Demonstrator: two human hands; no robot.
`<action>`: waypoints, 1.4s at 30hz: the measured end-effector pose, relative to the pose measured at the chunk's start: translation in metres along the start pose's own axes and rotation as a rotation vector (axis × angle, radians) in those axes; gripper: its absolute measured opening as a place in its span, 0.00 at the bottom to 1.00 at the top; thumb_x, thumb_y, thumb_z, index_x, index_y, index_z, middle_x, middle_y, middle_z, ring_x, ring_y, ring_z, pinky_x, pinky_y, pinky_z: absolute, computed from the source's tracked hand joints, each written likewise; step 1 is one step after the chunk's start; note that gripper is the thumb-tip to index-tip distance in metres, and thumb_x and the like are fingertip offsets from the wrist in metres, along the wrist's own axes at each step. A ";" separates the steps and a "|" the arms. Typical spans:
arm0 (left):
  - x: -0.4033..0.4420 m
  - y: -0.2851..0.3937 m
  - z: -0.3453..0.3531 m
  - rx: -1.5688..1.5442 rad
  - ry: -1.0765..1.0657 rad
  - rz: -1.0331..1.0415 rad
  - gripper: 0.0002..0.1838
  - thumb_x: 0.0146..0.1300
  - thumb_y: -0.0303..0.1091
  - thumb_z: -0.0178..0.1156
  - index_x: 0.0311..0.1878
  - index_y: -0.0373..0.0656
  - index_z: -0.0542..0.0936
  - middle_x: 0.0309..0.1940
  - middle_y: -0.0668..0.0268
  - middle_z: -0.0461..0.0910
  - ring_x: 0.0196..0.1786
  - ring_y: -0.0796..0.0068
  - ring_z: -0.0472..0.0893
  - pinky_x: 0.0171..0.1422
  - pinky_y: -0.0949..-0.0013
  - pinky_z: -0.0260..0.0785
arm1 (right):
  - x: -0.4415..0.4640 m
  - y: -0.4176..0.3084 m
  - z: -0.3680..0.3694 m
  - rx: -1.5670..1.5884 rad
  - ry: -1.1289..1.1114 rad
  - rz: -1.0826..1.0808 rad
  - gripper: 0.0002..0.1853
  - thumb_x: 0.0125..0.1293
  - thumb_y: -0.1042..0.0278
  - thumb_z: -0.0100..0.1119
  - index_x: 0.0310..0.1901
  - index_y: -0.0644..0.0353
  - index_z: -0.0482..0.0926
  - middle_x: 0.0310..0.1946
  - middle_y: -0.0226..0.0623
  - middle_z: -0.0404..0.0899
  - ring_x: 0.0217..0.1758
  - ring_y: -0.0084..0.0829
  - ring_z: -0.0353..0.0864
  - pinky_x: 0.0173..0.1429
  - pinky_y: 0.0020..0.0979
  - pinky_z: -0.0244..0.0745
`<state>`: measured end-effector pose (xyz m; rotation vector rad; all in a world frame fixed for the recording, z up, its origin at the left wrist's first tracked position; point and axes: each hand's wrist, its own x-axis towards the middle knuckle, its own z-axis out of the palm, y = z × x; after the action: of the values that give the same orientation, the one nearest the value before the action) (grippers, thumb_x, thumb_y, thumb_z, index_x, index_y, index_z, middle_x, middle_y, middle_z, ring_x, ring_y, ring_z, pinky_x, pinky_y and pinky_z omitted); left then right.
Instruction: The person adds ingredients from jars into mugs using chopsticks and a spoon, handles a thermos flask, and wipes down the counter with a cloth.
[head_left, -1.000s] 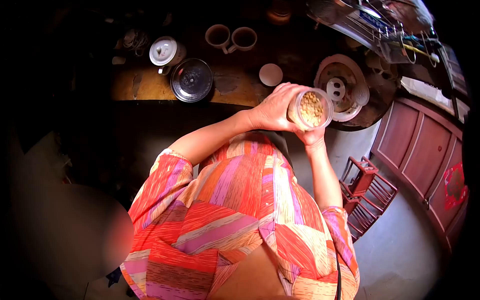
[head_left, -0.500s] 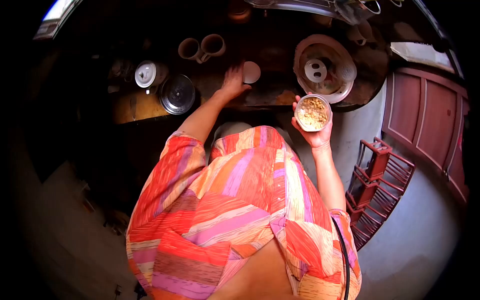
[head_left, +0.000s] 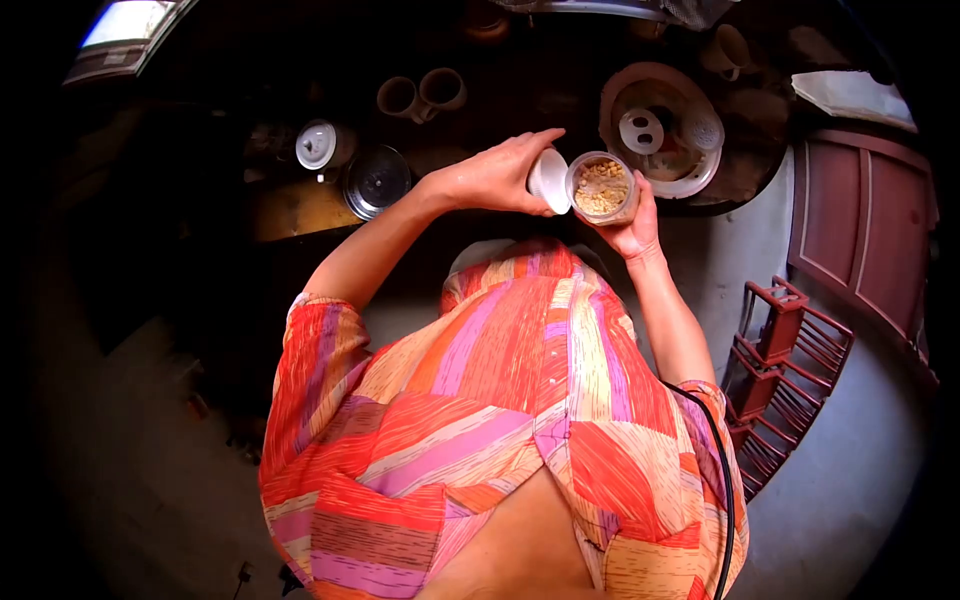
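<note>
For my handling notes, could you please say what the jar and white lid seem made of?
Jar: probably clear, smooth plastic, though glass is possible; the contents show through its wall. White lid: likely smooth, opaque plastic, judging by its even surface.

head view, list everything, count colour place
Round clear jar of yellowish bits: 1, clear, right hand
Round white lid or cup: 1, white, left hand
Round handled mugs: 3, pale, far side
Lidded white mug: 1, white, table left
Round shiny disc: 1, black, beside it
Round pale tray: 1, pinkish, table right
Two-holed white disc: 1, white, on tray
Wooden table: 1, brown, ahead
Slatted wooden chairs: at least 1, red-brown, right
Panelled wooden door: 1, reddish, right
Remainder: too unclear to name
Patterned top: 1, multicoloured, worn
Hands: 2, bare, upper centre
</note>
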<state>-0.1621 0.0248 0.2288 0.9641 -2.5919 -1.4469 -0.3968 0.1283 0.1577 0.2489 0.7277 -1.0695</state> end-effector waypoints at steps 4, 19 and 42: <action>0.000 0.003 0.007 -0.358 0.181 0.079 0.51 0.47 0.47 0.73 0.70 0.36 0.56 0.64 0.50 0.61 0.67 0.55 0.64 0.72 0.60 0.55 | 0.008 0.011 0.023 0.016 -0.058 -0.009 0.30 0.65 0.42 0.47 0.62 0.53 0.67 0.60 0.39 0.71 0.63 0.40 0.70 0.63 0.49 0.68; 0.009 0.044 0.011 0.109 0.633 0.396 0.33 0.48 0.43 0.69 0.58 0.43 0.72 0.57 0.53 0.69 0.58 0.49 0.71 0.62 0.55 0.66 | -0.006 0.010 0.078 -0.085 -0.081 -0.027 0.25 0.67 0.45 0.47 0.55 0.56 0.71 0.49 0.36 0.76 0.52 0.35 0.77 0.56 0.40 0.77; 0.017 0.075 -0.044 0.132 0.012 0.411 0.36 0.56 0.36 0.65 0.66 0.40 0.60 0.61 0.49 0.64 0.67 0.48 0.64 0.66 0.57 0.65 | -0.017 0.008 0.065 -0.102 -0.101 -0.370 0.26 0.68 0.45 0.44 0.57 0.57 0.69 0.51 0.38 0.75 0.53 0.33 0.77 0.58 0.37 0.73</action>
<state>-0.1999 0.0105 0.3077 0.4038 -2.6903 -1.1739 -0.3672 0.1101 0.2156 -0.0313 0.7514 -1.3804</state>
